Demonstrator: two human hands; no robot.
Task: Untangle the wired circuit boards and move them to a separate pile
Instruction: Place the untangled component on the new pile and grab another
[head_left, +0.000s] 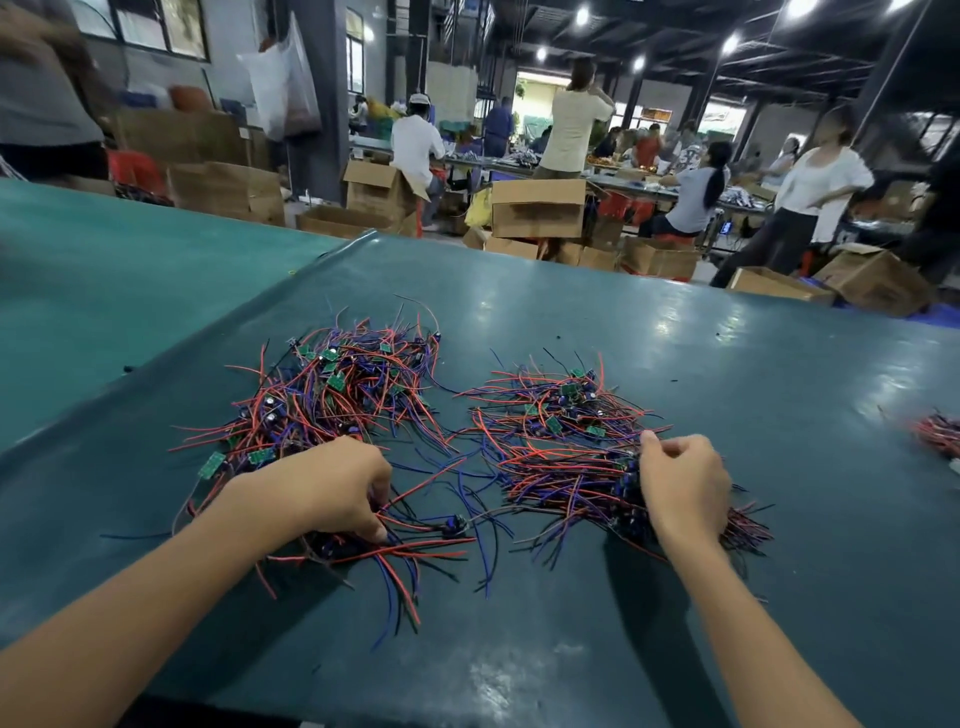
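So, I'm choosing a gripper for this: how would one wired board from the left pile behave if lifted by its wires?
Probably floppy: the thin wires bend and splay loosely over the table. Likely to snag, since the left pile is densely crossed and neighbours may drag along. Each green board looks small, so probably light.

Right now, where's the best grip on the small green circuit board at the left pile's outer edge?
Probably pinch the small green circuit board across its long edges, from the left: that side is clear, the tangled red-and-blue wire pile lies right.
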